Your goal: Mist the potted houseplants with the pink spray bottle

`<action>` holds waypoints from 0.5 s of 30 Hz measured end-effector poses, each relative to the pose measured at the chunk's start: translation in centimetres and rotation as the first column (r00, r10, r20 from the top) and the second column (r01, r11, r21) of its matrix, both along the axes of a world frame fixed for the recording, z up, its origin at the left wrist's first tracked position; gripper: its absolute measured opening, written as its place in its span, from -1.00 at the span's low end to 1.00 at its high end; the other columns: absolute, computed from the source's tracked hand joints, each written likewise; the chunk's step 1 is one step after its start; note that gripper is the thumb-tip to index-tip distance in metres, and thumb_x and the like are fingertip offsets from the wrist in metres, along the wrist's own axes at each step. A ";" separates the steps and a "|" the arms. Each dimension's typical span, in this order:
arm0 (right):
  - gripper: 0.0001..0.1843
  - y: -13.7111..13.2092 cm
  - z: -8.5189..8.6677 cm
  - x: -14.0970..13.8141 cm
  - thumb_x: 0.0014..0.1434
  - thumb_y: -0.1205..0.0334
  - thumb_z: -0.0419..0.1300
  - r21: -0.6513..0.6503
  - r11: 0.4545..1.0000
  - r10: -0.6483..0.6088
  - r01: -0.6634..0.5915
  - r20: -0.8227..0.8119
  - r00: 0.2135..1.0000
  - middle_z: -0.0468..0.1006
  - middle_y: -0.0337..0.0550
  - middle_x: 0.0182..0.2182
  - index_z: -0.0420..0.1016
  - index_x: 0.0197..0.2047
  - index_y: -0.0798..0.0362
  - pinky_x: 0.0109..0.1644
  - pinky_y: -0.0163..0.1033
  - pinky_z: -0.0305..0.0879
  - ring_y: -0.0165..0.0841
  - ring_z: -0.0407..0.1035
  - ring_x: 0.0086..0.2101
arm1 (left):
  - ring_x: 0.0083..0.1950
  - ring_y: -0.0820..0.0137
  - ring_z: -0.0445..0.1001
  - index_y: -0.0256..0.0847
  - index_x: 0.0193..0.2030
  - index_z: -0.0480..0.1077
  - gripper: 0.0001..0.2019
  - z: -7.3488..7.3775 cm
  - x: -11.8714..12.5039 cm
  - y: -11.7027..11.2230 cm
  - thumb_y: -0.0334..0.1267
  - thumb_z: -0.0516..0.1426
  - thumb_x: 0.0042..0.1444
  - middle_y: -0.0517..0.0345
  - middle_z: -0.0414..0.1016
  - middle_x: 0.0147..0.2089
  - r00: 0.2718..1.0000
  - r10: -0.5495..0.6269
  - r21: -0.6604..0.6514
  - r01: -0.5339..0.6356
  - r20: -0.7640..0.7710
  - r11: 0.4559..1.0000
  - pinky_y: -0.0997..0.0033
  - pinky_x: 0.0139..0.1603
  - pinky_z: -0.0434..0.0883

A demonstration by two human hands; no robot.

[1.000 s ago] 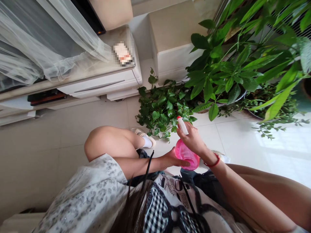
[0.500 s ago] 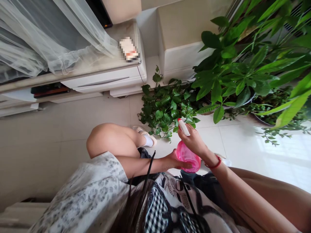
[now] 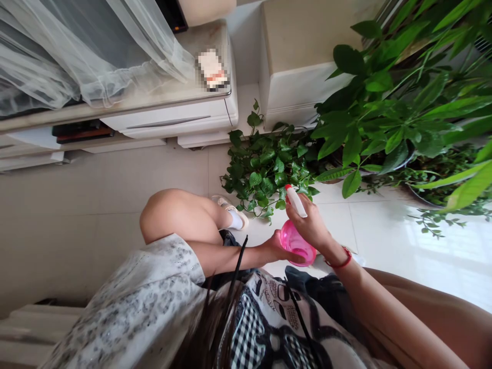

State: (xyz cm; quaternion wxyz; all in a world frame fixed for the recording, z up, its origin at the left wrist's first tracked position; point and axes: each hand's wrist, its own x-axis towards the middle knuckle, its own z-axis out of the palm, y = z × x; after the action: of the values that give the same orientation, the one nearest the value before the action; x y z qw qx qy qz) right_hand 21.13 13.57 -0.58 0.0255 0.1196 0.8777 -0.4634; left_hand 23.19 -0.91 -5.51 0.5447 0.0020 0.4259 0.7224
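A pink see-through spray bottle [image 3: 295,241] with a white and red spray head is held between my two hands, in front of my lap. My right hand [image 3: 312,221] wraps round its neck, just under the spray head, and a red cord circles the wrist. Lower down, my left hand [image 3: 277,247] grips the side of the bottle's body, thumb across it. The nozzle points at a leafy trailing plant [image 3: 265,166] close ahead. Some fingers of both hands are hidden behind the bottle.
A taller potted plant with broad leaves [image 3: 357,123] spreads at the right. Ahead stand a white cabinet [image 3: 177,115] with a sheer curtain [image 3: 100,61] over its top and a white box-shaped unit [image 3: 298,92]. Pale tiles [image 3: 119,179] cover the floor.
The view has shifted slightly, so the cabinet and plants sit a little further right. The spray head has tilted a bit; both hands keep their hold on the bottle.
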 end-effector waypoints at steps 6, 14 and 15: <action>-0.84 0.0 0.0 -0.6 0.23 0.09 0.06 0.051 0.995 -0.092 0.089 0.061 0.994 0.43 -0.12 -0.38 0.23 -0.35 -0.06 -0.17 0.00 0.31 -0.19 0.34 -0.32 | 0.32 -0.03 0.46 -0.17 0.24 0.45 -0.16 1.2 -0.5 -0.3 -0.09 0.56 -0.23 -0.13 0.59 0.13 0.999 -0.050 -0.034 0.050 -0.005 0.998 -0.06 0.37 0.35; -0.81 -0.6 -0.7 -1.0 0.24 0.06 0.06 0.018 0.998 -0.068 0.068 0.004 0.998 0.40 -0.16 -0.42 0.22 -0.37 -0.07 -0.22 -0.06 0.31 -0.23 0.30 -0.35 | 0.38 0.03 0.41 -0.07 0.24 0.45 -0.21 2.4 -0.7 -0.5 -0.14 0.53 -0.20 -0.01 0.58 0.17 0.998 0.049 0.014 -0.048 -0.032 0.999 0.01 0.38 0.35; -0.80 -0.6 -0.8 -1.1 0.24 0.06 0.07 0.025 0.996 -0.082 0.082 0.007 0.997 0.39 -0.17 -0.43 0.20 -0.38 -0.08 -0.22 -0.07 0.30 -0.24 0.29 -0.36 | 0.39 0.02 0.40 -0.07 0.25 0.44 -0.21 2.3 -0.7 -0.5 -0.15 0.53 -0.19 -0.02 0.57 0.18 0.998 0.055 0.019 -0.054 -0.028 0.998 -0.01 0.37 0.35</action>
State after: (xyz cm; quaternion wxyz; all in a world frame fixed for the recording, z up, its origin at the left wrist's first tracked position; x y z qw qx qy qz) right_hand 20.03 12.94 -1.36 0.0087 0.1577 0.8776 -0.4526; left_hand 22.45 -1.42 -3.17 0.5186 0.0056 0.4269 0.7408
